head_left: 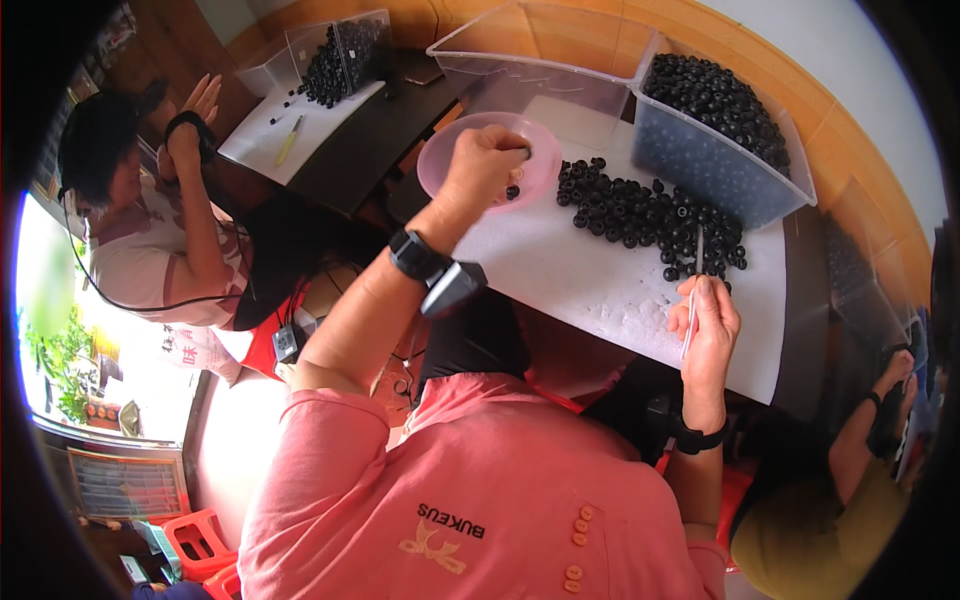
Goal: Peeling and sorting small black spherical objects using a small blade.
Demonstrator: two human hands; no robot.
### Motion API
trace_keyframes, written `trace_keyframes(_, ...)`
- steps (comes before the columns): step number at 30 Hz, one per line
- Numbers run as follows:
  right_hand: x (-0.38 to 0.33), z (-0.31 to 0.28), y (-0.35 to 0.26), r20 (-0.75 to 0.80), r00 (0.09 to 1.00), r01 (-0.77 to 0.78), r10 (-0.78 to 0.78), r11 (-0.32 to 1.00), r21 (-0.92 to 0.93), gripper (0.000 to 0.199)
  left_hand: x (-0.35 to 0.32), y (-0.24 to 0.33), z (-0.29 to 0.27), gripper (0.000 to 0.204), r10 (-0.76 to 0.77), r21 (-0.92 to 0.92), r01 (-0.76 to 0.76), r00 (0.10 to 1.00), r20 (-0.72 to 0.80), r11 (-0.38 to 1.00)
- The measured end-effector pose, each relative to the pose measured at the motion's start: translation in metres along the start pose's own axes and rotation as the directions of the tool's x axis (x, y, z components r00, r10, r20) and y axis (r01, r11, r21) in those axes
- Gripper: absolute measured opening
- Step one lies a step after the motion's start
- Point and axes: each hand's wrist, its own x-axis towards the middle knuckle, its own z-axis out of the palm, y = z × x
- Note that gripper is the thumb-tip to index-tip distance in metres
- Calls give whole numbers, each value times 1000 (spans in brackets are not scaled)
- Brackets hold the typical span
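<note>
My left hand reaches into a shallow pink plastic bowl on the white table. Its fingers are bunched together, and what they pinch is hidden. One black bead lies in the bowl just below the fingers. My right hand is at the table's near edge, pinching a thin white needle-like stick. The stick points up into a loose pile of black ring beads spread across the table. A black band with a small device sits on my left wrist.
A clear bin full of black beads stands behind the pile, with an empty clear bin to its left. A seated person works at another table with beads. Another person's arm is at lower right.
</note>
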Motion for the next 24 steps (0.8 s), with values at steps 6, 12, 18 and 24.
trace_keyframes(6, 2, 3, 2, -12, 999, -35, 35, 999, -19, 28, 12, -25, -12, 28, 384, 642, -283, 923, -20, 712)
trace_keyframes(12, 1, -1, 2, 7, 999, -32, 32, 999, 30, 28, -30, -7, 56, 15, 383, 491, -469, 883, 271, 734)
trace_keyframes(18, -2, 3, 2, -34, 999, -5, 6, 1000, 30, 27, -33, -27, 78, 13, 385, 788, -430, 884, 267, 441)
trace_keyframes(24, -4, 7, -3, -64, 998, -12, 12, 1000, 4, 28, -44, -30, 75, 16, 425, 705, -556, 821, 382, 441)
